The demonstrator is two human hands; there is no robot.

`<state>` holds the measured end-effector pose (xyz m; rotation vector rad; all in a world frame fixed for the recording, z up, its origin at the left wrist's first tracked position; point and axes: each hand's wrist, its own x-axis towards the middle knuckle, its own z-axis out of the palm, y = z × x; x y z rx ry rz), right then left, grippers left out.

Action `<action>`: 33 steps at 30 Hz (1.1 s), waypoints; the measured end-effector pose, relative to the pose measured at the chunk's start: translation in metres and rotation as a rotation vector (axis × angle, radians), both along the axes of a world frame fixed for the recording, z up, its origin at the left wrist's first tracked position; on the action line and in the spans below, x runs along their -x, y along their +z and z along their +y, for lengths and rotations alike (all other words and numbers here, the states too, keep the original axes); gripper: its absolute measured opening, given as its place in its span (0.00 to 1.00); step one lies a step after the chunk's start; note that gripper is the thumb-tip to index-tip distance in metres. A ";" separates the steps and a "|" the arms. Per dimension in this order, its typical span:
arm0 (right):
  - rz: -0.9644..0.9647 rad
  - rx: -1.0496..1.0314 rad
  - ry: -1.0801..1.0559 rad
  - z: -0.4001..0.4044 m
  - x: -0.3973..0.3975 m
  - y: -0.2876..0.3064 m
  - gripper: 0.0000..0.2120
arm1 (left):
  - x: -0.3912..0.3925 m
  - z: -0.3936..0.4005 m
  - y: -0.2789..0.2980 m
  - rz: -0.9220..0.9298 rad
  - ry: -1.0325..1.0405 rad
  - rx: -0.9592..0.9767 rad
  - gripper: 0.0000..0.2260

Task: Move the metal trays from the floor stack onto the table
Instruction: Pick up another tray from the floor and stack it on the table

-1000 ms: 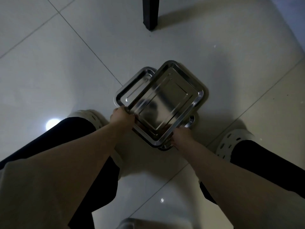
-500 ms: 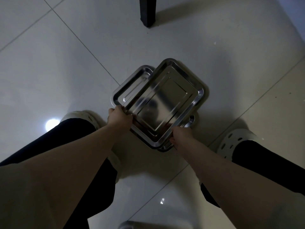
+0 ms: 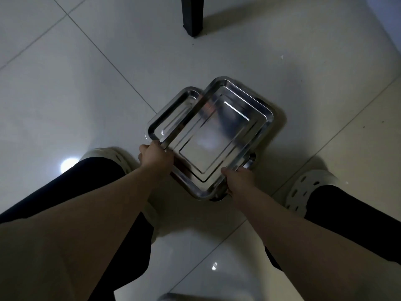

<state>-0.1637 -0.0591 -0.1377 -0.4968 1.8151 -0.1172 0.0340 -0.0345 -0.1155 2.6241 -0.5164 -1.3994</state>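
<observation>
A shiny rectangular metal tray (image 3: 219,135) is on top of the floor stack, turned askew to the trays under it. My left hand (image 3: 157,158) grips its near left edge and my right hand (image 3: 238,180) grips its near right corner. Beneath it, another tray (image 3: 171,118) of the stack pokes out at the left, and more rims (image 3: 249,164) show under the right side. The stack rests on the pale tiled floor between my feet. The table top is out of view.
A black table leg (image 3: 192,16) stands on the floor beyond the stack. My two perforated pale shoes, the left shoe (image 3: 112,158) and the right shoe (image 3: 310,190), flank the stack. A bright light reflection (image 3: 68,167) lies on the tile at left.
Both hands kept their grip on the top tray. Its reflection has shifted and it sits slightly further right over the stack, so it seems to be tilting or lifting.
</observation>
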 end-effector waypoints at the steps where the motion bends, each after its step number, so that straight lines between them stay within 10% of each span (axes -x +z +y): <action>1: -0.015 -0.009 -0.004 0.000 0.001 0.002 0.07 | 0.001 -0.001 0.002 -0.006 0.005 0.001 0.22; 7: -0.099 -0.001 -0.085 0.001 0.008 0.025 0.01 | 0.003 -0.011 0.030 -0.009 0.062 0.079 0.24; 13: -0.106 0.088 -0.056 -0.001 0.031 0.080 0.04 | 0.014 -0.017 0.088 0.101 0.145 0.184 0.06; 33: -0.203 0.520 0.118 0.043 0.077 0.364 0.06 | 0.077 0.062 0.349 0.239 0.465 0.440 0.15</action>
